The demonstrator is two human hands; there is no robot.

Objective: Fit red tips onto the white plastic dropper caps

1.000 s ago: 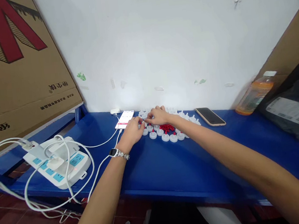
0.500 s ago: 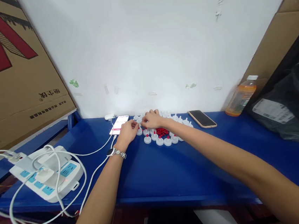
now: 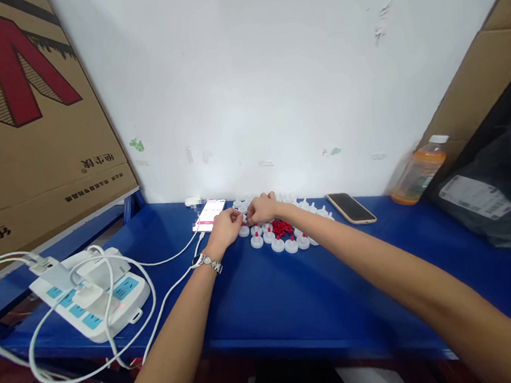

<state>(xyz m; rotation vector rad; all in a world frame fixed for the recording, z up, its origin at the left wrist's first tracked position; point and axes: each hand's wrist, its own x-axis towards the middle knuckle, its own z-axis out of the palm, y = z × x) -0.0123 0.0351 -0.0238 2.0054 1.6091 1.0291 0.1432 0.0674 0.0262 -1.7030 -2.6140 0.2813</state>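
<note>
On the blue table, near the wall, stand several white plastic caps with nozzles (image 3: 277,245), some wearing small red tips. A heap of loose red tips (image 3: 282,228) lies among them. My left hand (image 3: 227,225), a watch and bracelet at its wrist, is closed in a pinch at the left edge of the caps, just above a red-tipped one (image 3: 243,230). Close beside it my right hand (image 3: 261,209) reaches over the caps, fingers bent and pinched together toward the left hand. Whatever sits between the fingers of either hand is hidden or too small to name.
A lit phone (image 3: 209,215) on a cable lies left of the caps, a dark phone (image 3: 352,208) right. A white power strip (image 3: 89,301) with looped cables fills the table's left side. An orange drink bottle (image 3: 419,170) and black plastic bag (image 3: 494,186) stand right.
The whole view has shifted slightly, so everything sits a little farther right and lower. Both hands remain pinched at the same caps, with the right fingers slightly lower.
</note>
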